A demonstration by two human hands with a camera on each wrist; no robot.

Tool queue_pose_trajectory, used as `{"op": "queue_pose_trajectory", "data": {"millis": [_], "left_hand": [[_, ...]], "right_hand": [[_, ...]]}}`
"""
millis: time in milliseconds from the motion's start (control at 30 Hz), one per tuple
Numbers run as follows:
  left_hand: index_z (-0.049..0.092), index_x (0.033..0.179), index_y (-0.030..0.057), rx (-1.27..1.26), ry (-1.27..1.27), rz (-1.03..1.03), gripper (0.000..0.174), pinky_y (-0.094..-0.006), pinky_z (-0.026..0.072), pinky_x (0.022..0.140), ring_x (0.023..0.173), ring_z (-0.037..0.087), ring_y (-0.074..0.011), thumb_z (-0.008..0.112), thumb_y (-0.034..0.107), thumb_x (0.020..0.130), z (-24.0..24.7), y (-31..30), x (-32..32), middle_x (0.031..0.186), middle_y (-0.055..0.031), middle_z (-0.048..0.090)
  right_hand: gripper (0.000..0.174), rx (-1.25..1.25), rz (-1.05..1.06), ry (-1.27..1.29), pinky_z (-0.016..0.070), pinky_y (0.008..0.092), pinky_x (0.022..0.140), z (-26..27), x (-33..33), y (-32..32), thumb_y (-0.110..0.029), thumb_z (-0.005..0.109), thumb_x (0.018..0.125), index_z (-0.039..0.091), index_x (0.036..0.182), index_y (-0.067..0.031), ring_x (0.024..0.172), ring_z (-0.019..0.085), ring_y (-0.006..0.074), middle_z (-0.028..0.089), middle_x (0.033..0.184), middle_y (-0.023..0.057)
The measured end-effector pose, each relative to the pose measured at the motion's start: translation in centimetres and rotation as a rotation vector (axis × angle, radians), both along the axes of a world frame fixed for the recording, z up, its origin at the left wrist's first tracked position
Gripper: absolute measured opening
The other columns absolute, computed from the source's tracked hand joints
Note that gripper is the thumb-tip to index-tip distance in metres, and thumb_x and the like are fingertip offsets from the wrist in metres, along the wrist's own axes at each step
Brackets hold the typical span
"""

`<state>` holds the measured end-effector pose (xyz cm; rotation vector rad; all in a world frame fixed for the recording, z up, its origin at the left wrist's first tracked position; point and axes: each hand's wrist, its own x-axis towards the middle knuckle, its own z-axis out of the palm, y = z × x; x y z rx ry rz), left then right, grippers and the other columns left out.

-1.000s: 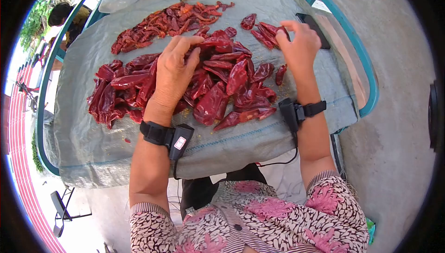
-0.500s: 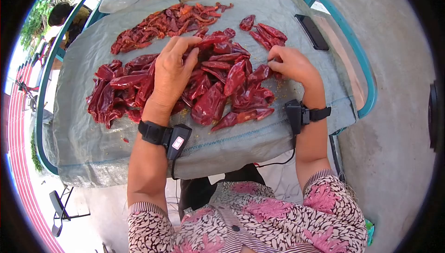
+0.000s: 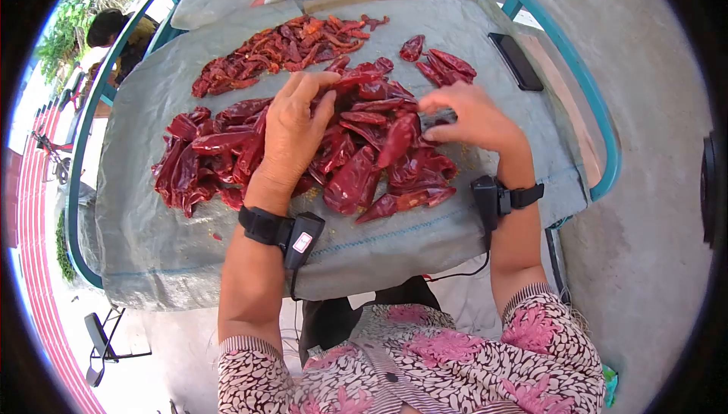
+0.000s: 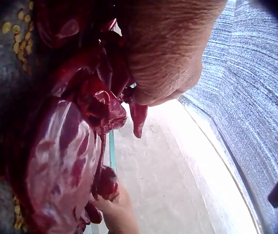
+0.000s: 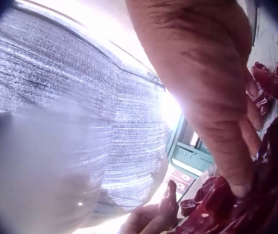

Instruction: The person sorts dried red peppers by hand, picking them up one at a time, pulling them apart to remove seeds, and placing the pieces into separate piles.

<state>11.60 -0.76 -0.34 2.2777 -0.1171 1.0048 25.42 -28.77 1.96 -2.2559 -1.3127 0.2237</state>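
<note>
A heap of glossy dried red peppers (image 3: pixel 353 179) lies on the grey woven sheet (image 3: pixel 425 239). My left hand (image 3: pixel 292 122) is over the middle of the heap, thumb and fingers bent around a dried red pepper (image 3: pixel 356 82); in the left wrist view a pepper tip (image 4: pixel 139 119) pokes out below this hand. At the heap's right edge is my right hand (image 3: pixel 478 118), its thumb and fingers spread apart with a gap between them. Its fingertips are right at the peppers, and in the right wrist view the thumb tip overlaps a dark red pepper (image 5: pixel 270 170).
Behind the heap lies a pile of smaller, shrivelled orange-red pieces (image 3: pixel 284 50). A few whole peppers (image 3: pixel 447 67) sit at the back right, near a black phone (image 3: pixel 516 61). A teal metal rail (image 3: pixel 595 126) borders the surface. A person (image 3: pixel 110 35) is at the far left.
My right hand has come down and left from the small group at the back right to the heap's right edge, its fingers now spread. My left hand has stayed over the heap.
</note>
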Motion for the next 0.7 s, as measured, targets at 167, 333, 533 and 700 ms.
{"op": "queue_pose_trajectory", "data": {"millis": [167, 333, 533, 700], "left_hand": [[0.069, 0.113, 0.0068, -0.022, -0.014, -0.028, 0.024, -0.0440, 0.0541, 0.085, 0.098, 0.067, -0.0379, 0.071, 0.002, 0.090, -0.6, -0.3, 0.1, 0.104, -0.0144, 0.069], [0.069, 0.114, 0.0084, 0.065, -0.035, -0.016, 0.027, -0.0448, 0.0523, 0.081, 0.095, 0.067, -0.0354, 0.072, 0.002, 0.088, -0.7, -0.2, 0.1, 0.101, -0.0122, 0.069], [0.069, 0.111, 0.0087, 0.268, -0.130, -0.055, 0.027, -0.0438, 0.0529, 0.080, 0.093, 0.067, -0.0311, 0.075, 0.002, 0.086, 0.8, -0.5, -0.5, 0.099, -0.0091, 0.069], [0.070, 0.112, 0.0078, 0.151, -0.144, -0.154, 0.027, -0.0407, 0.0551, 0.083, 0.095, 0.069, -0.0308, 0.078, 0.005, 0.086, 0.7, -1.2, -0.6, 0.099, -0.0091, 0.071]], "right_hand": [[0.033, 0.106, -0.187, 0.370, 0.0526, 0.0352, 0.072, 0.6, 0.0, -0.4, -0.013, 0.081, 0.081, 0.072, 0.112, -0.0084, 0.077, 0.069, 0.0223, 0.071, 0.083, 0.0080], [0.029, 0.538, -0.466, -0.209, 0.0534, 0.0366, 0.080, -0.7, 1.3, 0.6, -0.015, 0.079, 0.085, 0.072, 0.112, -0.0067, 0.088, 0.069, 0.0256, 0.073, 0.099, 0.0108], [0.031, 0.586, -0.043, -0.410, 0.0478, 0.0412, 0.096, 0.7, -2.6, 3.9, -0.023, 0.082, 0.085, 0.074, 0.113, -0.0129, 0.102, 0.066, 0.0274, 0.073, 0.109, 0.0077], [0.026, 0.503, 0.050, -0.464, 0.0461, 0.0449, 0.096, -0.4, -3.6, 5.9, -0.021, 0.081, 0.086, 0.074, 0.111, -0.0148, 0.097, 0.064, 0.0273, 0.073, 0.100, 0.0039]]}}
